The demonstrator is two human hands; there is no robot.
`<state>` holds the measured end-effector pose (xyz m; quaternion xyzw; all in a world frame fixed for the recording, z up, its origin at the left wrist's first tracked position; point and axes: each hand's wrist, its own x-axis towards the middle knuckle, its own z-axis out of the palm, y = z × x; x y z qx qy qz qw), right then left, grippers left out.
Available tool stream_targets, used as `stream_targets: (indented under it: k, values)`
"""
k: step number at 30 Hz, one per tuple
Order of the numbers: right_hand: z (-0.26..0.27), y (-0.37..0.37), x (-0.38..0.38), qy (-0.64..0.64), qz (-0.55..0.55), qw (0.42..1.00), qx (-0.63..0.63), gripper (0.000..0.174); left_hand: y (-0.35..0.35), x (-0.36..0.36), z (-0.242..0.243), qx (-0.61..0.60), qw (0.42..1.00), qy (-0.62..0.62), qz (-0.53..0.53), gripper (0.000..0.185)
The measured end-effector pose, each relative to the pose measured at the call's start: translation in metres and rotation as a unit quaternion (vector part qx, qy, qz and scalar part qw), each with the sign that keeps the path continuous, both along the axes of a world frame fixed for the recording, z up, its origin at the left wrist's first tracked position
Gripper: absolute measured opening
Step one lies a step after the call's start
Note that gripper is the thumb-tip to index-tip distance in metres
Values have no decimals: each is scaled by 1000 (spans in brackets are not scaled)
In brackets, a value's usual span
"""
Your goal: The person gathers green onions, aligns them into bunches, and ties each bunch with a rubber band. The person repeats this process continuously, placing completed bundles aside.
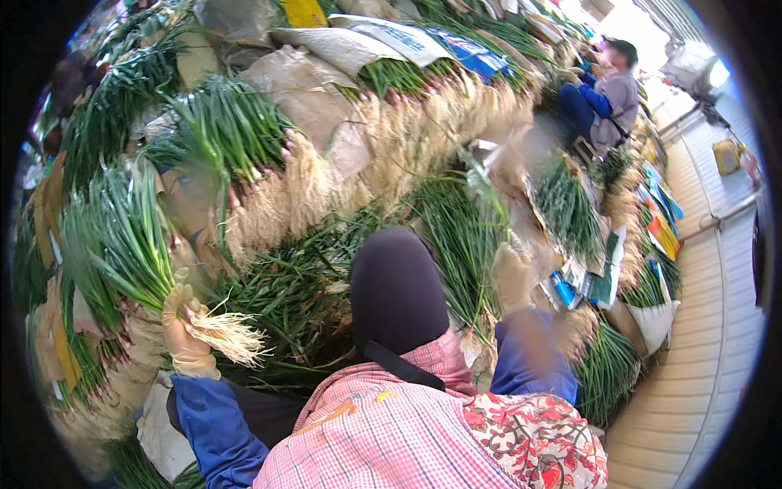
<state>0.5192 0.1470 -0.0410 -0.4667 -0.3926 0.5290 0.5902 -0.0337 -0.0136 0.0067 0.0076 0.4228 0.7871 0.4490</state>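
My left hand (186,333), in a pale thin glove, is closed around a small bunch of green onions (137,244). Their leaves point up and away, and their pale stringy roots (229,335) stick out to the right of my fist. On the other side of my raised knee (397,287), my right hand (514,275) is gloved too and somewhat blurred. A limp green leaf (490,192) rises from its fingers. Below my knee and to its left spreads a heap of loose onion leaves (305,287). Long green onions (455,226) lie just left of my right hand.
Rooted onion bundles (226,134) line the far side, some under woven sacks (379,43). More bundles (608,367) lie at right, beside a ribbed pale surface (696,324). A co-worker (605,101) sits at upper right. A yellow container (726,157) stands beyond.
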Motion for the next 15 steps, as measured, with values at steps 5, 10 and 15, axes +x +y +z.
stream_targets:
  k: [5,10,15]
  values:
    - [65,11,-136,-92,194,977,8,37,-24,-16,44,66,994,85,-7,43]
    - [82,-1,-266,-599,666,396,201,32,-41,-24,63,57,988,145,16,47]
    - [73,49,-385,-444,372,803,138,33,-22,-16,33,24,995,95,-15,25]
